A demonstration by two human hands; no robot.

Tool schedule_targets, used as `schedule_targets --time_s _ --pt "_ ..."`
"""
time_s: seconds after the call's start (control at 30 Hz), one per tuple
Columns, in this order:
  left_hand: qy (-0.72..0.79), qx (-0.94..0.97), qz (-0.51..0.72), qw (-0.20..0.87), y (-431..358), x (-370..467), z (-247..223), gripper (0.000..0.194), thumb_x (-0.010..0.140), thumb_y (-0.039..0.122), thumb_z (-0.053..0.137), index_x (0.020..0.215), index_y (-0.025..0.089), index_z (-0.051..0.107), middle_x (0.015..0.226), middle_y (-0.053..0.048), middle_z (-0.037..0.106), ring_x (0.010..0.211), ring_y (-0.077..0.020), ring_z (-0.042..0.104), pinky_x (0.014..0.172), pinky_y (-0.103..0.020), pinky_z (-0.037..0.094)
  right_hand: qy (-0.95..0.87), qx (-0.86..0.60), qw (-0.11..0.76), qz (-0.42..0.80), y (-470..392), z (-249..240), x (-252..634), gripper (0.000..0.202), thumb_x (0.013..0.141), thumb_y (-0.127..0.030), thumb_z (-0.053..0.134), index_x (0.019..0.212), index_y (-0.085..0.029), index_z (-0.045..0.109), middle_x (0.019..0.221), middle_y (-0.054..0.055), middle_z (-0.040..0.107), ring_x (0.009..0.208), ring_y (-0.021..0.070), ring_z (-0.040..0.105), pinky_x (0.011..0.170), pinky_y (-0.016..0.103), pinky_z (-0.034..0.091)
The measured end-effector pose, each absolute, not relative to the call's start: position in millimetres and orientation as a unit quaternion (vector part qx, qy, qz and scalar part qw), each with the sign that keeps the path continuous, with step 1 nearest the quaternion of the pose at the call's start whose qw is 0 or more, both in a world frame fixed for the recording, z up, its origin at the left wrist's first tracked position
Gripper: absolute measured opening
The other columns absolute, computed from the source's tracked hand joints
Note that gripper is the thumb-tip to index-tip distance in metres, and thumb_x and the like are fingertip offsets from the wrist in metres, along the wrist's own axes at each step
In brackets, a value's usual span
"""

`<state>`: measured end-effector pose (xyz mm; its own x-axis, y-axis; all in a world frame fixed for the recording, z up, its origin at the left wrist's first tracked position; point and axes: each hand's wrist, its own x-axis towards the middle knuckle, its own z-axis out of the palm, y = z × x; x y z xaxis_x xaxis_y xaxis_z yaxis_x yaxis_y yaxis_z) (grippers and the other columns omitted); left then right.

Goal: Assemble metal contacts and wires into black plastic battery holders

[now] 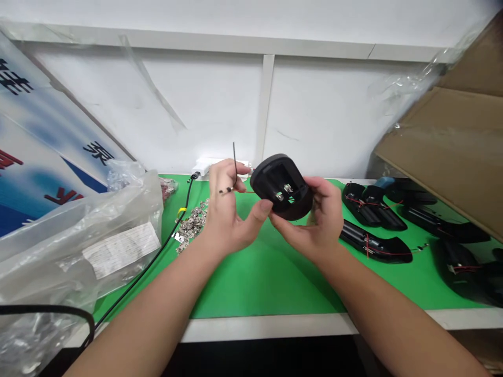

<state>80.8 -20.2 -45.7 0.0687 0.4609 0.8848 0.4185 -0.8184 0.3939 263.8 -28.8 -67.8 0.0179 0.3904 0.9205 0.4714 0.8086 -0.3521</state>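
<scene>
My right hand [322, 220] is wrapped round a black hollow plastic housing [283, 188], tilted so its open inside with small metal contacts faces me. Left of it is my left hand [231, 209], its thumb touching the housing's lower left edge. Thin wires, one black [234, 157] and one red, pass at its fingers, and a small dark-tipped part [226, 190] lies across them. The left fingers are bent round the wires beside the housing.
Small metal pieces [192, 228] lie in a pile on the green mat [267, 283]. Plastic bags [129, 220] and a black cable [157, 254] are at left. Several black housings [377, 248] with red wires sit at right, below a cardboard box [444, 141]. A white wall stands behind.
</scene>
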Motion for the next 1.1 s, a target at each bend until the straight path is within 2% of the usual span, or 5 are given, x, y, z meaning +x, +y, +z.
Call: schedule_targets --time_s 0.23,0.53,0.77,1.0,1.1 --pt "0.234 0.64 0.732 -0.011 2 79 -62 0.096 0.068 0.08 0.079 0.143 0.037 0.036 0.133 -0.008 0.041 0.093 -0.0176 0.051 0.078 -0.037 0.05 -0.713 -0.267 0.648 -0.027 -22 -72 269 0.081 0.076 -0.032 0.09 0.145 -0.03 0.048 0.125 0.009 0.065 0.111 0.0273 0.07 0.091 0.043 0.061" --pt "0.286 0.685 0.67 0.001 -12 64 -40 0.045 0.088 0.052 0.072 0.122 0.027 0.057 0.125 -0.01 0.051 0.103 -0.0222 0.055 0.081 -0.037 0.053 -0.756 -0.107 0.644 0.055 -21 -62 267 0.081 0.083 -0.034 0.079 0.153 -0.033 0.039 0.139 0.013 0.062 0.131 0.0334 0.065 0.105 0.057 0.06" --pt "0.261 0.773 0.576 -0.059 -24 64 -30 0.044 0.088 0.056 0.075 0.115 0.024 0.063 0.12 -0.011 0.059 0.117 -0.0259 0.055 0.09 -0.04 0.054 -0.759 -0.084 0.644 0.046 -19 -61 273 0.082 0.086 -0.044 0.072 0.157 -0.039 0.032 0.145 0.011 0.058 0.137 0.0385 0.06 0.109 0.068 0.055" --pt "0.312 0.702 0.64 -0.028 -7 58 -42 0.118 0.063 0.077 0.086 0.153 0.028 0.029 0.128 -0.011 0.054 0.092 -0.0197 0.053 0.084 -0.04 0.051 -0.768 -0.114 0.627 0.062 -19 -60 275 0.074 0.089 -0.051 0.069 0.154 -0.038 0.036 0.149 0.011 0.055 0.139 0.0366 0.058 0.11 0.065 0.054" --pt "0.356 0.662 0.654 -0.084 -9 55 -38 0.117 0.061 0.073 0.09 0.151 0.026 0.032 0.129 -0.013 0.052 0.099 -0.0238 0.054 0.087 -0.044 0.049 -0.749 -0.122 0.643 0.097 -19 -64 273 0.066 0.092 -0.054 0.066 0.15 -0.033 0.042 0.15 0.013 0.055 0.138 0.0366 0.059 0.113 0.064 0.051"
